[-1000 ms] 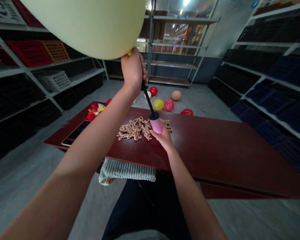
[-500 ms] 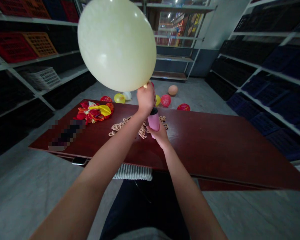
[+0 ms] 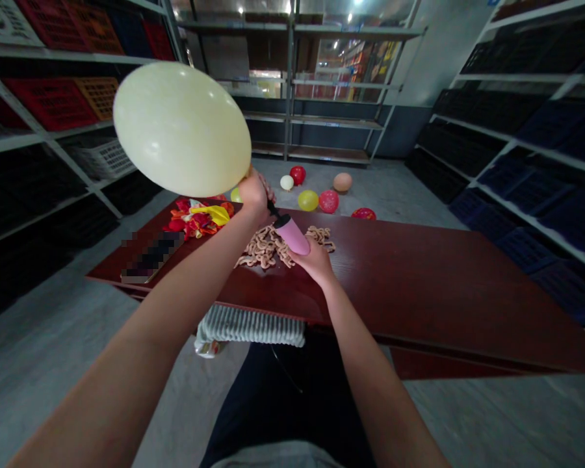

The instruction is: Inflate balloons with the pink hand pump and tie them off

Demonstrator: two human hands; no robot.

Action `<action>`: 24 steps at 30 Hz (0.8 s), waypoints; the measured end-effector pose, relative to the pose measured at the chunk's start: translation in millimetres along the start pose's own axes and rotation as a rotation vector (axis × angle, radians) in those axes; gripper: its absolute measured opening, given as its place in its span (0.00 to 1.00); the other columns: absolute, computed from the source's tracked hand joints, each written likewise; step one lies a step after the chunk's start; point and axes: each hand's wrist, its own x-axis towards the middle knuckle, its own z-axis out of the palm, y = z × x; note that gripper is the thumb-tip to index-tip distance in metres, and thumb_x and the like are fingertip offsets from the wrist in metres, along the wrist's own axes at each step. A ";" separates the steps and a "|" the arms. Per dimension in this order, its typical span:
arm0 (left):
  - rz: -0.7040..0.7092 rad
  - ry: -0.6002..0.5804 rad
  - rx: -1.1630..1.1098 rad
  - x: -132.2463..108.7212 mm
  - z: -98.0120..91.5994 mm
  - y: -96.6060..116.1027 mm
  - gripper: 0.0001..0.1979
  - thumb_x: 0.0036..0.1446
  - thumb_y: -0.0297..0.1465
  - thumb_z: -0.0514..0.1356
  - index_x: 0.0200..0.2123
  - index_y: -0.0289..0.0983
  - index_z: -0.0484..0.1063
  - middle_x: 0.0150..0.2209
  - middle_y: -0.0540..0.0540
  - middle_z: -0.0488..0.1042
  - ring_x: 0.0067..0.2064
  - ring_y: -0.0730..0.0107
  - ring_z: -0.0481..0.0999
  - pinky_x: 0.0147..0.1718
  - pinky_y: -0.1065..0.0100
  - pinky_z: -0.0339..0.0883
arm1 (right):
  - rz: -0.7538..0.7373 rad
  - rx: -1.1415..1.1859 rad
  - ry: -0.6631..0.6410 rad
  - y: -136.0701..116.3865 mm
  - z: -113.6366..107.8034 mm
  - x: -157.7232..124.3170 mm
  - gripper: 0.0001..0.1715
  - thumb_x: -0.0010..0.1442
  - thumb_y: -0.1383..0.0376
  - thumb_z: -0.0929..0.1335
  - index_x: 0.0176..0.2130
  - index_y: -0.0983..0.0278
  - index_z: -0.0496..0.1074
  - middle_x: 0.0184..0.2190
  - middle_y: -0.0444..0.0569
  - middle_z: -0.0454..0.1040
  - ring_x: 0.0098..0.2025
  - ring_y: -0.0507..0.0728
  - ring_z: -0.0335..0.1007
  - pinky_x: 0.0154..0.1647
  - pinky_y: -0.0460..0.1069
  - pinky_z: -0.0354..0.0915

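A large pale yellow balloon (image 3: 182, 130), blown up, leans out to the upper left. My left hand (image 3: 254, 194) is closed around its neck, where it meets the end of a hand balloon pump (image 3: 292, 234). The pump has a pink barrel and a black collar, and a black rod shows between the collar and my left fist. My right hand (image 3: 314, 260) is wrapped around the lower end of the barrel. Below the pump a heap of beige chain links (image 3: 263, 248) lies on the dark red table (image 3: 419, 279).
Uninflated balloons (image 3: 202, 218), mostly red with one yellow, are piled at the table's far left, beside a blurred dark flat object (image 3: 153, 257). Several small inflated balloons (image 3: 328, 201) rest on the floor beyond. A grey ribbed cloth (image 3: 251, 325) hangs at the near edge. Crate-filled shelves (image 3: 517, 136) flank both sides.
My left hand and the balloon have moved left and down. The pump has tilted leftward, and its black rod now shows between barrel and left hand. The view has shifted slightly.
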 end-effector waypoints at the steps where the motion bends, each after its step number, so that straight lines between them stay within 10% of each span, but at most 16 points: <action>1: 0.010 -0.004 0.001 1.1 -1.8 7.8 0.18 0.68 0.28 0.46 0.23 0.40 0.51 0.16 0.55 0.46 0.16 0.75 0.47 0.17 0.70 0.44 | -0.013 -0.007 0.006 0.0 0.7 -0.6 0.26 0.49 0.50 0.74 0.44 0.61 0.73 0.38 0.49 0.78 0.40 0.61 0.75 0.37 0.50 0.64; 14: 0.168 -0.062 0.039 6.9 21.7 100.6 0.20 0.69 0.26 0.44 0.22 0.40 0.49 0.14 0.54 0.46 0.14 0.75 0.47 0.16 0.70 0.44 | -0.058 0.130 -0.004 1.4 2.7 -3.3 0.26 0.49 0.53 0.74 0.46 0.61 0.73 0.40 0.50 0.79 0.41 0.61 0.75 0.40 0.52 0.66; 24: 0.124 -0.307 0.077 -18.3 83.2 77.6 0.22 0.73 0.27 0.43 0.23 0.37 0.52 0.16 0.56 0.46 0.13 0.83 0.50 0.18 0.77 0.47 | 0.000 0.223 0.066 9.1 4.0 -3.0 0.30 0.50 0.49 0.74 0.48 0.62 0.72 0.39 0.49 0.78 0.39 0.59 0.75 0.39 0.51 0.68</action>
